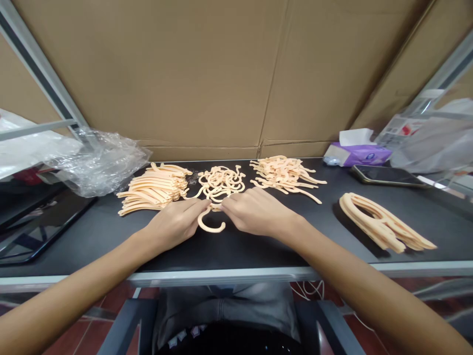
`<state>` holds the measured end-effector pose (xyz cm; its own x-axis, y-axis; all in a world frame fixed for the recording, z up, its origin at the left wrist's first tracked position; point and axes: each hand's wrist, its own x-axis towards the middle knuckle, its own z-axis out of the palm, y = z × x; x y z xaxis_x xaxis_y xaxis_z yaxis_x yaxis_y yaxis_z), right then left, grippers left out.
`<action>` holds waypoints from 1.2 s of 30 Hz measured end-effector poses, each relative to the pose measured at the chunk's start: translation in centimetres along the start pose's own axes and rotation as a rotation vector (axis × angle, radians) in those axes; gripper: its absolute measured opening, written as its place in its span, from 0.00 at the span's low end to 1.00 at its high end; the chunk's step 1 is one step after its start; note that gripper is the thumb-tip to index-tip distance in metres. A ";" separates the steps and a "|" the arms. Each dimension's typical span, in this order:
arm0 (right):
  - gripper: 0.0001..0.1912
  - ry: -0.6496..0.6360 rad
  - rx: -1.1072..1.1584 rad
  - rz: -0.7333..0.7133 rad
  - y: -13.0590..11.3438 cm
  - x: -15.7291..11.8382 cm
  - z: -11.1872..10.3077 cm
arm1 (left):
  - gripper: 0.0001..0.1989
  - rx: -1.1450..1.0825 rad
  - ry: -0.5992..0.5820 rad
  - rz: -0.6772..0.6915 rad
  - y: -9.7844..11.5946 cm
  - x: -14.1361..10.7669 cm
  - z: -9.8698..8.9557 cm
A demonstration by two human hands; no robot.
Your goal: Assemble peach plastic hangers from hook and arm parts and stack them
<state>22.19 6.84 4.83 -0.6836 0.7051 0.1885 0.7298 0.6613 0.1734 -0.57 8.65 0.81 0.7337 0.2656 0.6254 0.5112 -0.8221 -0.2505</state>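
Over the black table, both my hands are closed on a peach-coloured plastic clothes hanger point(212, 229). Its curved hook points toward me, between the hands. My left hand point(176, 222) pinches it on the left of the hook, and my right hand point(254, 209) grips it on the right; the fingers hide much of the held part. Right behind lies a pile of curved hooks point(221, 178). To the left is a stack of flat hanger arms point(157, 187), and a looser pile of slender arm pieces point(284, 175) spreads at the back right.
Several folded hangers point(384, 224) are stacked at the right. Behind them are a phone point(388, 175) and a purple tissue pack point(358, 152). Clear plastic wrap point(107, 162) and a dark glossy tablet-like device point(40, 231) occupy the left. Cardboard point(177, 74) walls the back.
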 end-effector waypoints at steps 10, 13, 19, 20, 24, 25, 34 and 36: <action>0.13 0.001 -0.012 0.010 0.2 0.0 -0.1 | 0.15 -0.009 0.004 0.032 -0.2 0.1 -0.3; 0.15 0.004 -0.003 0.019 0.1 0.1 -0.1 | 0.15 -0.029 -0.044 0.027 -0.2 0.3 -0.5; 0.14 -0.001 -0.011 0.030 0.3 0.0 0.0 | 0.09 -0.022 -0.038 0.002 -0.2 0.2 -0.6; 0.15 0.005 -0.008 0.034 0.3 0.0 0.0 | 0.09 -0.027 -0.040 0.001 -0.2 0.1 -0.6; 0.16 0.020 0.007 0.050 0.4 0.0 0.1 | 0.10 -0.056 -0.035 -0.001 -0.2 0.1 -0.6; 0.17 0.019 0.006 0.050 0.4 0.0 0.1 | 0.10 -0.058 -0.037 0.000 -0.1 0.1 -0.6; 0.16 -0.009 0.004 0.057 0.5 0.0 0.1 | 0.10 -0.142 0.004 -0.084 -0.1 0.1 0.2; 0.16 -0.030 0.015 0.058 0.6 0.0 -0.2 | 0.09 -0.195 0.014 -0.138 -0.2 0.2 0.4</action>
<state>22.59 7.19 5.09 -0.6400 0.7496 0.1689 0.7684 0.6226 0.1483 -0.38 9.11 0.66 0.6555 0.3764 0.6548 0.5094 -0.8604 -0.0154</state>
